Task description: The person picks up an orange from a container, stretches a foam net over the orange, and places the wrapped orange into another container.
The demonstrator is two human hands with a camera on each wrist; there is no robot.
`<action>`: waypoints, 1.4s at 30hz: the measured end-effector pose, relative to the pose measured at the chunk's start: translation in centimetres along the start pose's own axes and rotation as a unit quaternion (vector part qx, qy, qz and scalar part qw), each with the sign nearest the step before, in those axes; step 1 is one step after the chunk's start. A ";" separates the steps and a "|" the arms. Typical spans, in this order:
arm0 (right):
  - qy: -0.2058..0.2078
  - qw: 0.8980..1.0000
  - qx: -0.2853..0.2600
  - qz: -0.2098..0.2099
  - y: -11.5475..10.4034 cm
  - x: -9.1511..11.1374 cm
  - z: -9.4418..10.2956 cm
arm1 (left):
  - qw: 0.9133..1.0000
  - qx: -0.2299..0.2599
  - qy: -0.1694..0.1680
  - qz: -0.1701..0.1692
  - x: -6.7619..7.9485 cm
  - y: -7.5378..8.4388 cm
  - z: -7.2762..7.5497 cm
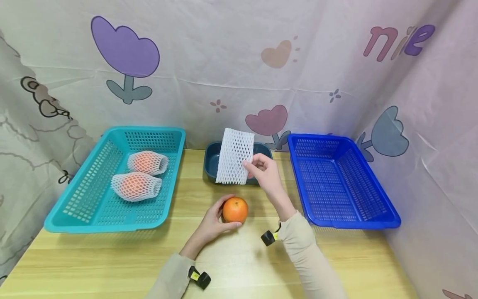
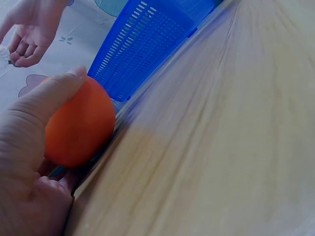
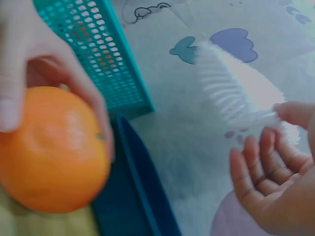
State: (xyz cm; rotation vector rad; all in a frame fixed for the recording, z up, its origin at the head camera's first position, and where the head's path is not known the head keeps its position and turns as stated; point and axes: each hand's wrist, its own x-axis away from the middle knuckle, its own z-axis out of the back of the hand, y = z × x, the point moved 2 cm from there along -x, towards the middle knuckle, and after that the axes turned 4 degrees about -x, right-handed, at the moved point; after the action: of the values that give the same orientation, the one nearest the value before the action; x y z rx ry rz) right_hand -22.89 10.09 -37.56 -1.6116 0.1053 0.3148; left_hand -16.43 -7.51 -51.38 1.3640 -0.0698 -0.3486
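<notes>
Your left hand (image 1: pixel 212 225) clasped a round orange fruit (image 1: pixel 236 210). Your right hand (image 1: pixel 268 176) aptly edge-pinched a white, likely floppy foam-mesh sleeve (image 1: pixel 234 157).

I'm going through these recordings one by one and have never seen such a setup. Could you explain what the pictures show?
There is no machine here: someone is working bare-handed. The wide picture comes from a head-worn camera; the other two come from small cameras on the left and right wrists. On the wooden table stand a teal basket with two net-wrapped fruits, a blue basket, and between them a small dark tray. The left hand holds an orange; the right hand pinches a white net, which partly hides the tray from the head camera.
</notes>
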 end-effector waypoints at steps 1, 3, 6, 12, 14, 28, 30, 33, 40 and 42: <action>0.003 1.000 -0.012 0.003 0.3 0.5 -0.1 | 1.000 0.001 -0.001 -0.002 0.0 -0.1 0.0; 0.009 0.999 -0.033 0.013 0.9 1.3 -0.2 | 1.000 -0.001 -0.004 -0.004 0.1 0.3 0.1; 0.017 0.998 -0.064 0.023 2.0 2.6 -0.3 | 1.000 -0.011 -0.005 -0.004 0.3 1.3 0.2; 0.039 0.994 -0.093 0.045 3.6 4.2 -0.5 | 1.000 -0.023 0.003 0.015 0.0 -0.2 0.0; 0.042 0.994 -0.095 0.047 4.0 4.6 -0.5 | 1.000 -0.014 0.003 0.018 0.0 -0.4 -0.1; 0.051 0.992 -0.098 0.053 4.6 6.0 -0.7 | 1.000 -0.019 0.012 0.022 0.3 -0.2 0.0; 0.050 0.992 -0.102 0.057 4.6 6.2 -0.8 | 1.000 -0.018 0.014 0.020 0.3 -0.2 -0.1; 0.052 0.992 -0.099 0.066 4.6 6.5 -0.9 | 1.000 -0.022 0.015 0.016 0.4 -0.3 -0.1; 0.068 0.989 -0.081 0.101 4.9 7.2 -1.4 | 0.999 -0.029 0.022 0.002 0.6 -0.2 -0.1; 0.077 0.988 -0.072 0.112 5.0 7.5 -1.6 | 0.999 -0.029 0.021 0.002 0.6 -0.1 -0.1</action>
State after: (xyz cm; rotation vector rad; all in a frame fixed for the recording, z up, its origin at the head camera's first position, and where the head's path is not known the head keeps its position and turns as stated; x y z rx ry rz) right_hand -16.80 9.07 -44.34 -1.7696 0.3918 0.3768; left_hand -15.84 -7.57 -51.62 1.3133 -0.0275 -0.3157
